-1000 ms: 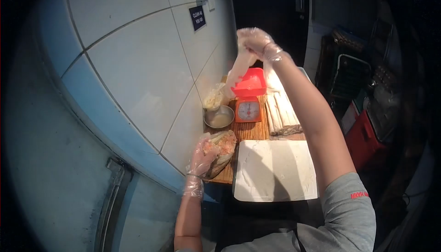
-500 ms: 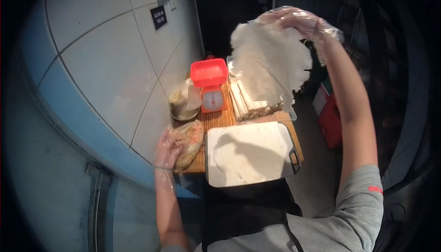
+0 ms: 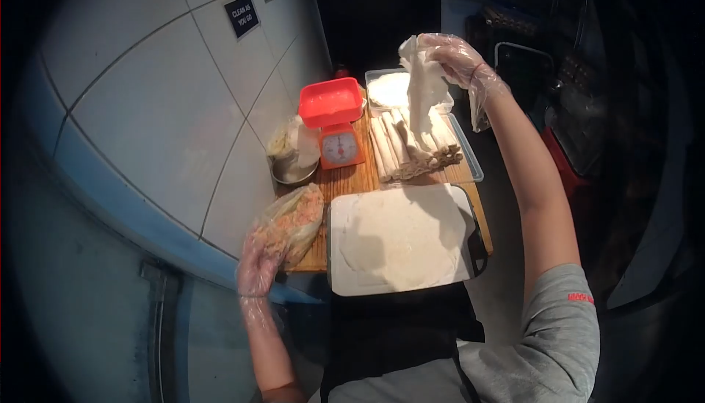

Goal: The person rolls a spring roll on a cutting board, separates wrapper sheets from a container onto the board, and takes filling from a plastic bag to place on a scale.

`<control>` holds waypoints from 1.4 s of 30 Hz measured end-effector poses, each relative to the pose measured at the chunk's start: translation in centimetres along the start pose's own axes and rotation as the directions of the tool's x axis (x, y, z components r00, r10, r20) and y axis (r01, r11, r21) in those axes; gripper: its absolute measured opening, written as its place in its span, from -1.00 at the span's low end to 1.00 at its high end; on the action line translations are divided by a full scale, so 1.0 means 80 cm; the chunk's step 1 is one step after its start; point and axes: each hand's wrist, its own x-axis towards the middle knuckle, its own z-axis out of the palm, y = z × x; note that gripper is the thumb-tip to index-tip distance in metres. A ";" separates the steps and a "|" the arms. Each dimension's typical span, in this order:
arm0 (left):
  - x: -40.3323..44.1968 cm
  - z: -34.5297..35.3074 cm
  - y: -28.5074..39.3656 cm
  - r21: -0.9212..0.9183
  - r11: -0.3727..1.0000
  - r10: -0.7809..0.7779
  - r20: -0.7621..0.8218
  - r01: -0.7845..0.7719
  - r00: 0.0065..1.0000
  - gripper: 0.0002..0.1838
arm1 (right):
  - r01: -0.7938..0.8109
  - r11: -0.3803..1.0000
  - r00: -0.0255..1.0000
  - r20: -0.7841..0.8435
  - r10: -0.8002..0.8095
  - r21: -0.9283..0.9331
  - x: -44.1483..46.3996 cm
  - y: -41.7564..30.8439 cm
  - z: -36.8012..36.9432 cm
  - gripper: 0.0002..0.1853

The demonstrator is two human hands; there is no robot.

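My right hand, in a clear plastic glove, pinches a thin white wrapper sheet that hangs down in folds above the rolls. Also gloved, my left hand is closed at the lower end of a clear plastic bag of orange-pink filling; its fingertips are partly hidden. A white cutting board with dark corners lies in front of me. On it is a flat pale wrapper sheet, partly in shadow. Rolled white wrappers lie side by side behind the board.
An orange kitchen scale with a red tray stands on the wooden table. At its left, a metal bowl holds a plastic bag. A clear container of white sheets sits at the back. The tiled wall bounds the left side.
The wrapper sheet in my right hand was spread wide and now hangs narrow and folded, uncovering the rolls and the back container. My left hand has shifted slightly down along the bag.
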 end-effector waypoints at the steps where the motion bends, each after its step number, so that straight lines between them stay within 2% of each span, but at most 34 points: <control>1: 0.000 0.001 0.001 0.010 1.000 0.003 -0.016 -0.003 1.000 -0.41 | 0.032 0.997 0.999 -0.044 -0.029 0.075 -0.004 0.007 -0.002 -0.59; 3: 0.000 -0.001 0.001 0.023 1.000 0.005 -0.028 -0.004 1.000 -0.40 | 0.076 0.980 0.990 -0.132 -0.052 0.183 0.008 0.040 -0.028 -0.62; 5: 0.007 0.002 -0.002 0.030 1.000 -0.004 -0.048 0.005 0.999 -0.41 | 0.032 0.983 0.989 -0.146 -0.006 0.179 0.005 0.085 -0.054 -0.66; 8: 0.011 0.007 -0.016 0.048 0.998 -0.024 -0.085 0.028 0.996 -0.44 | -0.139 0.983 0.972 -0.174 0.158 0.118 -0.021 0.146 -0.077 -0.66; 9: 0.013 0.008 -0.020 0.063 0.997 -0.027 -0.090 0.033 0.996 -0.43 | -0.228 0.958 0.952 -0.246 0.182 -0.174 -0.014 0.195 -0.109 -0.62; 10: 0.016 0.009 -0.023 0.079 0.996 -0.029 -0.097 0.037 0.995 -0.43 | -0.312 0.841 0.932 -0.315 0.180 -0.442 -0.008 0.240 -0.141 -0.58; 11: 0.018 0.010 -0.026 0.080 0.996 -0.043 -0.072 0.049 0.996 -0.43 | -0.249 0.558 0.966 -0.243 0.087 -0.792 -0.020 0.240 -0.149 -0.57; 12: 0.019 0.009 -0.027 0.079 0.995 -0.051 -0.053 0.055 0.997 -0.43 | -0.123 0.162 0.992 -0.120 0.030 -0.979 -0.035 0.215 -0.127 -0.56; 14: 0.016 0.000 -0.027 0.070 0.995 -0.072 -0.024 0.073 0.997 -0.42 | -0.407 -0.010 0.913 -0.407 -0.022 -0.913 -0.036 0.155 -0.060 -0.61; 16: 0.019 -0.008 -0.026 0.063 0.990 -0.126 0.021 0.124 0.992 -0.41 | -0.200 0.180 0.977 -0.210 -0.042 -0.963 -0.009 0.143 -0.025 -0.68; 17: 0.020 -0.004 -0.027 0.049 0.992 -0.116 -0.018 0.116 0.993 -0.40 | -0.103 0.260 0.990 -0.125 -0.069 -0.960 -0.004 0.123 0.010 -0.71; 18: 0.018 0.009 -0.028 0.032 0.993 -0.115 -0.052 0.117 0.992 -0.40 | 0.076 0.400 0.997 0.076 -0.015 -0.913 -0.001 0.122 0.043 -0.70; 19: 0.016 0.013 -0.028 0.016 0.993 -0.119 -0.082 0.121 0.990 -0.39 | 0.105 0.518 0.981 0.175 0.089 -0.849 -0.009 0.111 0.102 -0.70; 20: 0.017 0.008 -0.031 -0.026 0.990 -0.137 -0.077 0.135 0.988 -0.40 | -0.119 0.657 0.921 0.165 0.354 -0.744 -0.022 0.082 0.166 -0.70; 21: 0.020 0.000 -0.034 -0.065 0.987 -0.150 -0.066 0.146 0.986 -0.42 | 0.112 0.646 0.894 0.361 0.267 -0.755 -0.019 0.096 0.200 -0.69; 22: 0.022 -0.006 -0.035 -0.103 0.983 -0.160 -0.052 0.154 0.986 -0.43 | 0.339 0.533 0.868 0.476 0.140 -0.775 -0.009 0.127 0.229 -0.69; 23: 0.021 -0.008 -0.035 -0.118 0.982 -0.156 -0.045 0.150 0.987 -0.43 | 0.326 0.419 0.915 0.394 0.083 -0.847 0.000 0.155 0.264 -0.72; 25: 0.018 -0.009 -0.036 -0.139 0.980 -0.148 -0.029 0.143 0.988 -0.45 | 0.234 0.287 0.970 0.244 -0.002 -0.929 0.018 0.198 0.325 -0.76; 27: 0.016 -0.015 -0.035 -0.133 0.978 -0.159 0.010 0.159 0.987 -0.45 | 0.104 0.257 0.995 0.098 -0.036 -0.961 0.041 0.226 0.363 -0.77; 30: 0.015 -0.018 -0.034 -0.112 0.980 -0.163 0.019 0.164 0.986 -0.45 | -0.054 0.242 0.988 -0.016 0.154 -0.969 0.091 0.257 0.377 -0.75; 33: 0.011 -0.015 -0.031 -0.132 0.974 -0.184 0.025 0.186 0.983 -0.45 | 0.242 0.089 0.962 0.251 0.108 -0.966 0.099 0.234 0.361 -0.75; 35: 0.014 -0.019 -0.033 -0.136 0.974 -0.175 0.056 0.181 0.983 -0.45 | 0.202 0.278 0.979 0.191 -0.069 -0.939 0.067 0.167 0.371 -0.77; 37: 0.017 -0.021 -0.036 -0.144 0.974 -0.169 0.065 0.177 0.983 -0.46 | 0.264 0.137 0.946 0.228 -0.232 -0.955 0.066 0.142 0.366 -0.79; 39: 0.019 -0.019 -0.038 -0.149 0.974 -0.165 0.062 0.173 0.984 -0.47 | 0.126 0.205 0.980 0.091 -0.174 -0.971 0.083 0.088 0.357 -0.79; 40: 0.020 -0.018 -0.040 -0.166 0.971 -0.159 0.073 0.169 0.985 -0.48 | 0.297 0.291 0.908 0.175 -0.380 -0.910 0.086 0.072 0.335 -0.79; 41: 0.020 -0.018 -0.040 -0.181 0.970 -0.151 0.086 0.165 0.985 -0.48 | 0.326 0.368 0.887 0.148 -0.438 -0.871 0.088 0.051 0.323 -0.79; 42: 0.021 -0.018 -0.040 -0.195 0.968 -0.142 0.100 0.160 0.985 -0.49 | 0.330 0.353 0.867 0.132 -0.481 -0.875 0.103 0.040 0.305 -0.80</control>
